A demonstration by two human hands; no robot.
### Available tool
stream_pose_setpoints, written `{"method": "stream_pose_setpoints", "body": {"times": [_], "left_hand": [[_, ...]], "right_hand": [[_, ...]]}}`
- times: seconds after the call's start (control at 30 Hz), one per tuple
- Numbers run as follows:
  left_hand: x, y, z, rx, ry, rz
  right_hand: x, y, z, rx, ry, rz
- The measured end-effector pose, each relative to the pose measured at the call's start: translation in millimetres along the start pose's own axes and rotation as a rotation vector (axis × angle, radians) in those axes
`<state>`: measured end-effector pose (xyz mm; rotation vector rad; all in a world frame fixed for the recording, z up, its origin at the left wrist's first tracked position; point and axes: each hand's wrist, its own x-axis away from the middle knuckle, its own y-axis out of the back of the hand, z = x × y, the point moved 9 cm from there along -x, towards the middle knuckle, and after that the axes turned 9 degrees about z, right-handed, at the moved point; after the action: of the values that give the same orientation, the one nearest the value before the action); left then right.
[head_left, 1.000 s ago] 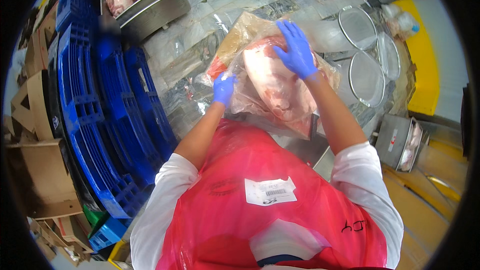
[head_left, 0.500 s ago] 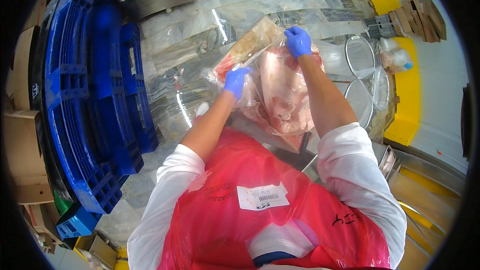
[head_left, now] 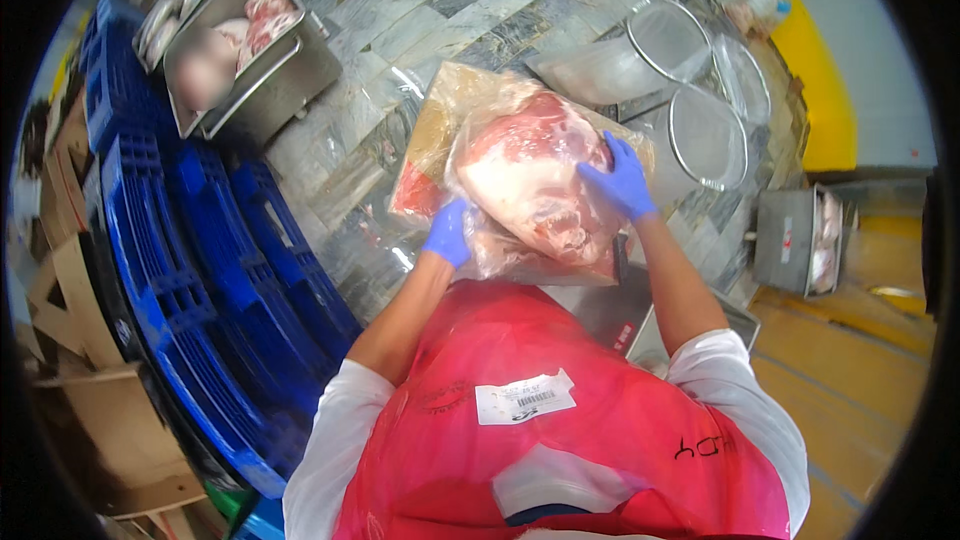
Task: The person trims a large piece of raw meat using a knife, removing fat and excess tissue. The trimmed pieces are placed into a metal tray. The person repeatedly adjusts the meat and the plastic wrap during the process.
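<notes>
A large cut of raw meat (head_left: 525,165), pink with pale fat, lies tilted in clear plastic in front of me. Under it is a cardboard box (head_left: 424,162) lined with clear plastic. My blue-gloved right hand (head_left: 622,180) grips the meat's right side, thumb on top and fingers along the edge. At the lower left of the meat, my blue-gloved left hand (head_left: 448,232) is closed on the plastic wrap; its fingertips are partly hidden.
Blue plastic pallets (head_left: 205,270) stand along the left. A steel tub of meat (head_left: 290,75) is at the far left. Round-rimmed clear bins (head_left: 708,135) stand on the right, before a yellow wall base (head_left: 815,105). A steel container (head_left: 785,240) sits at right.
My right hand has left the plastic at the far edge and moved nearer, onto the meat's right side. The meat now lies more tilted to the left. My view has turned.
</notes>
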<state>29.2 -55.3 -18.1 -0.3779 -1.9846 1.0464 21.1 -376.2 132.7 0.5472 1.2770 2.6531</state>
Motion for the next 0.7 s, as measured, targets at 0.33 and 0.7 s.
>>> {"method": "stream_pose_setpoints", "body": {"times": [0.33,0.7], "left_hand": [[88.0,-149.7,-80.5,-0.173,0.02,0.33],[49.0,-98.6,-148.4,-0.362,-0.091,0.101]], "right_hand": [[16.6,-54.5,23.3,-0.541,0.125,0.694],[-70.5,20.5,24.5,-0.225,0.149,0.243]]}}
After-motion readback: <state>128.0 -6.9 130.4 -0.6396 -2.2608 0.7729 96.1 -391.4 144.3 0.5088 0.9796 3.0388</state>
